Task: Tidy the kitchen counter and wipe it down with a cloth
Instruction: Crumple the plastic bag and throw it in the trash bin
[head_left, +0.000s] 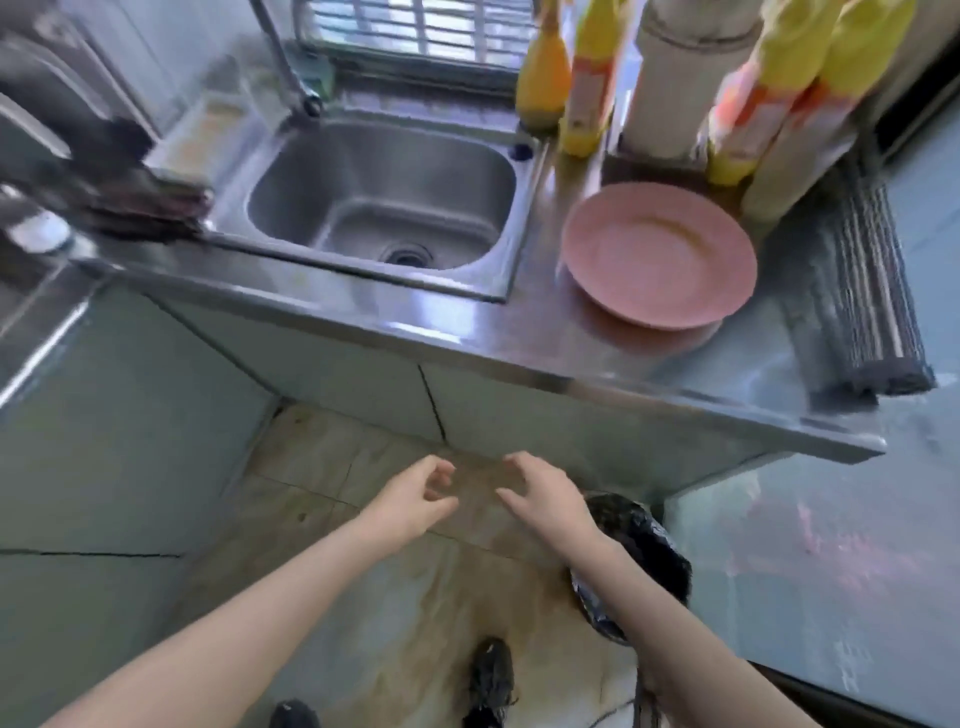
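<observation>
There is just one camera, so no second view shares the scene. It sits on the person's head, high above the bench (467, 332), and looks forward and steeply down. The wide lens bends straight lines near the picture's sides. The front edge of the bench runs across the middle of the picture. The sink (382, 205) lies past that edge, toward the back. The bench's right front corner shows at the right side. The floor (363, 571) fills the bottom part, right under the camera. Both arms reach out from the bottom edge, very near the lens. The picture is a bit blurry.
</observation>
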